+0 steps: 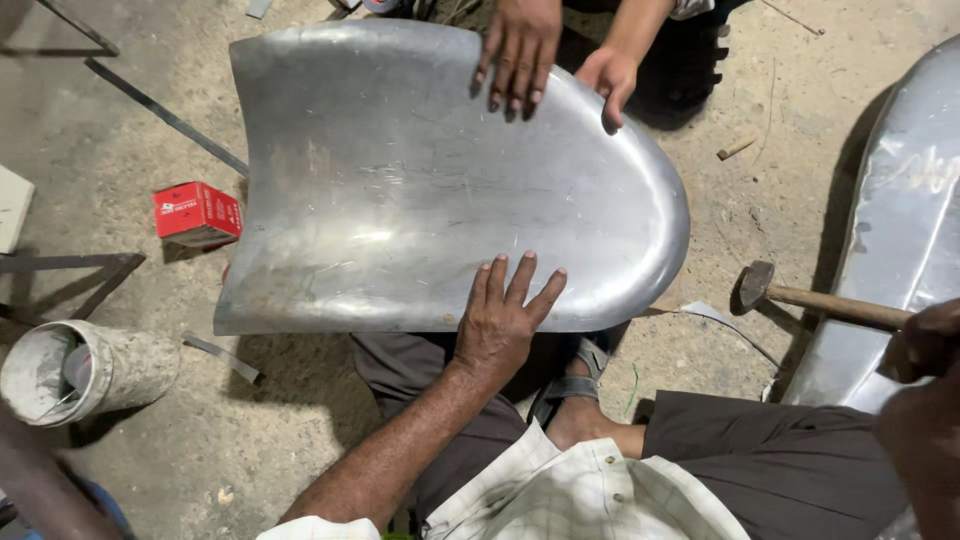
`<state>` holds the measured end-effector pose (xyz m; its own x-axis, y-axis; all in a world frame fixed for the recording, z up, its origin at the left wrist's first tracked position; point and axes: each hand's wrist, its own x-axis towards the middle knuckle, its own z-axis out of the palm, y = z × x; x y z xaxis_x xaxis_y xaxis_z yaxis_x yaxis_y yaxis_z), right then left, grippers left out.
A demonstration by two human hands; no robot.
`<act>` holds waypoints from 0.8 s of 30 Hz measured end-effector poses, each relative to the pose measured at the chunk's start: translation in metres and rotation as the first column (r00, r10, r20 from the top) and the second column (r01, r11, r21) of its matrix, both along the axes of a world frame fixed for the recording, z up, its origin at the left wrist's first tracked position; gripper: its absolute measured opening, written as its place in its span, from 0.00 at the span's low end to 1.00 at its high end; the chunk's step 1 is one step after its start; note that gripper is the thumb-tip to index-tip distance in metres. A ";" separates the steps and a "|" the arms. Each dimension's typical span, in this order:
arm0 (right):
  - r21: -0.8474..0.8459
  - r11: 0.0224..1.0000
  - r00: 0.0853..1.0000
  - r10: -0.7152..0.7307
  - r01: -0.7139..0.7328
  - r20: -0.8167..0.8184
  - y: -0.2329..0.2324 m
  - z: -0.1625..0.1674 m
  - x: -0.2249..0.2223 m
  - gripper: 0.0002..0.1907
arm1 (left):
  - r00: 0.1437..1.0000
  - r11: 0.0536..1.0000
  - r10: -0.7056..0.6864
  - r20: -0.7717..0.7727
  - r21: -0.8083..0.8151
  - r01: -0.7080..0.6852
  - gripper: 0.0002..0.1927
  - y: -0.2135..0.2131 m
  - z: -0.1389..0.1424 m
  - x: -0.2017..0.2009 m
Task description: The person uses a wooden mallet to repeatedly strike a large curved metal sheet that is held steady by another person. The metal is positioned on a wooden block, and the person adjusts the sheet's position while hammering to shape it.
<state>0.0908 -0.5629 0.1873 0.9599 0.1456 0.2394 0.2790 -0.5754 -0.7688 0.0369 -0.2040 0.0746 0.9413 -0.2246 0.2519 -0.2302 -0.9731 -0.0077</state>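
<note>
The curved metal sheet (pixel 400 180) lies on the concrete floor (pixel 300 420), its domed face up. Its rounded nose points toward the right of the view; its flared, concave end faces left. The near straight edge runs just above the seated person's knee.

Left hand (pixel 500 320): laid flat on the sheet at the near edge, fingers spread wide, palm down. It grips nothing; it presses on the surface only.

Right hand (pixel 925 345): at the right border of the view, curled about the wooden handle of a hammer (pixel 800 295). The hammer head rests on the floor just off the sheet's nose, not touching it. How tightly the fingers close cannot be seen.

Two hands of another person (pixel 520 50) rest on the far edge of the sheet, one with fingers extended on the face, the other hooked over the rim.

Surroundings: a red box (pixel 197 213) sits just beside the sheet's left edge. A stained cylindrical container (pixel 90 370) lies well apart, lower left. A second metal panel (pixel 900 220) stands along the right side. Bare floor shows between the nose and this panel, holding only the hammer.
</note>
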 end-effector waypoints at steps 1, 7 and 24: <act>0.018 0.999 0.996 0.039 -0.041 0.084 0.010 -0.001 0.001 0.24 | 1.000 1.000 0.002 0.001 -0.002 -0.002 0.40 0.001 -0.001 0.001; -0.487 0.873 0.889 -0.233 0.014 -0.394 0.029 -0.025 0.028 0.25 | 1.000 0.999 -0.013 0.008 -0.043 0.013 0.38 0.009 -0.001 0.005; -0.227 0.974 1.000 -0.008 0.011 0.014 -0.001 -0.014 0.046 0.28 | 1.000 1.000 -0.022 -0.012 0.012 0.022 0.37 0.005 0.000 0.013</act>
<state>0.1365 -0.5640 0.1730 0.9586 0.1883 0.2134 0.2816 -0.7369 -0.6146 0.0495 -0.1993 0.0747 0.9391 -0.2486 0.2374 -0.2519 -0.9676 -0.0166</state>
